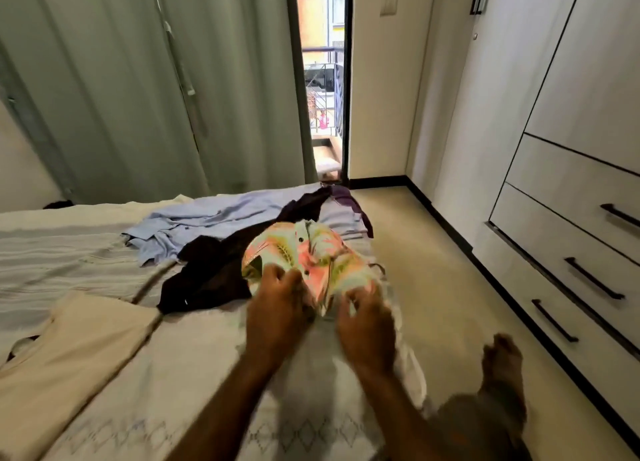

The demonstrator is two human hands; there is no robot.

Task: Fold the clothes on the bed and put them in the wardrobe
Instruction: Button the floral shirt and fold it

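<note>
Your left hand (277, 308) and right hand (367, 325) both reach to the crumpled floral shirt of pink, green and white printed cloth (304, 256), which lies on the bed with the pale patterned cover (194, 374), near the bed's right edge. The left hand's fingers (284, 277) curl into the near edge of the shirt's cloth and grip it. The right hand's fingers (356, 296) bend down over the near right part of the shirt; motion blur leaves you unable to tell whether they grip it or only rest on it. Touching the shirt on its left lies a dark brown rumpled garment (211, 270); behind both spreads a light blue creased garment (194, 225). A flat cream-coloured garment (69, 356) lies at the bed's near left. The white wardrobe with dark bar handles (568, 197) stands at the right, its drawers closed. Your bare foot (502, 363) rests on the beige floor (426, 270) between bed and wardrobe.
</note>
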